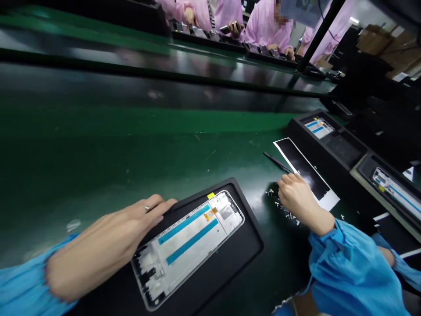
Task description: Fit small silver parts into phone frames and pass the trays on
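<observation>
My left hand lies along the near-left edge of a black tray, fingers stretched out and the thumb hidden. In the tray lies a silver phone frame with two blue strips, an orange flex piece and a yellow tab at its upper edge. Over to the right, my right hand is closed, with its fingers curled around slim black tweezers. Their fingertip end is partly hidden. Under and beyond that hand lies a black sheet with white borders. Small white scraps are scattered beside the hand.
Another black tray with a phone frame stands at the right. A further tray holds a second frame. A raised shelf runs across the back. People in pink sleeves work beyond it. A blue sleeve shows at lower right.
</observation>
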The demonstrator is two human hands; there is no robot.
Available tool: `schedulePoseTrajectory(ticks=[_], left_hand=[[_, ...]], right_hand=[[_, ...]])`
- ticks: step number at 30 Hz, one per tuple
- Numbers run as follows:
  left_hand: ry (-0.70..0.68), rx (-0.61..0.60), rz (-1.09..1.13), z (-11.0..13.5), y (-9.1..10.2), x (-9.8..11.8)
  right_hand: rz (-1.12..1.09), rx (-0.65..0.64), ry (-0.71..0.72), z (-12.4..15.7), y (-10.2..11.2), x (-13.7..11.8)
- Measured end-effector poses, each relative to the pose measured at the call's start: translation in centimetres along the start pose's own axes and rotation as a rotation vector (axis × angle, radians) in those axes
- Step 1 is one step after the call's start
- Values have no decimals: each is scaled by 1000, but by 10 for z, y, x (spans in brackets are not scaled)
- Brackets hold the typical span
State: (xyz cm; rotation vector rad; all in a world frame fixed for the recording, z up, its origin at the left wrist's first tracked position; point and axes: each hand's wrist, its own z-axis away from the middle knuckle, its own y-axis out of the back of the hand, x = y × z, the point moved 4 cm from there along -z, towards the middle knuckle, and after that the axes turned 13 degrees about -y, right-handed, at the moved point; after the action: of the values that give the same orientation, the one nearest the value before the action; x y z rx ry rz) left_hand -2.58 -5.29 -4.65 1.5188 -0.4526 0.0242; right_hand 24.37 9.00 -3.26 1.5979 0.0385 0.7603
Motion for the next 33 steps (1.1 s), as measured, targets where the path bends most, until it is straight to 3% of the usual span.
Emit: schedulePoseTrajectory(ticks=[4,12,16,24,30,33], left_hand=[[-152,-167,-169,-19,0,21],[-116,-201,-282,-30,-8,34],[-97,-149,-250,-27,-9,33],[-171,91,-266,-13,-5,29],[-143,53,-234,-11,-7,26],[-104,38,-207,-9,-7,22]], right_hand=[[8,11,36,-3,-1,-3],[-118,99,-24,-7,-10,6],[-251,133,-24,-5,-6,13],[-670,216,-75,20,28,25],[-991,292,-200,33,34,26],[-1144,236,-254,36,32,22]])
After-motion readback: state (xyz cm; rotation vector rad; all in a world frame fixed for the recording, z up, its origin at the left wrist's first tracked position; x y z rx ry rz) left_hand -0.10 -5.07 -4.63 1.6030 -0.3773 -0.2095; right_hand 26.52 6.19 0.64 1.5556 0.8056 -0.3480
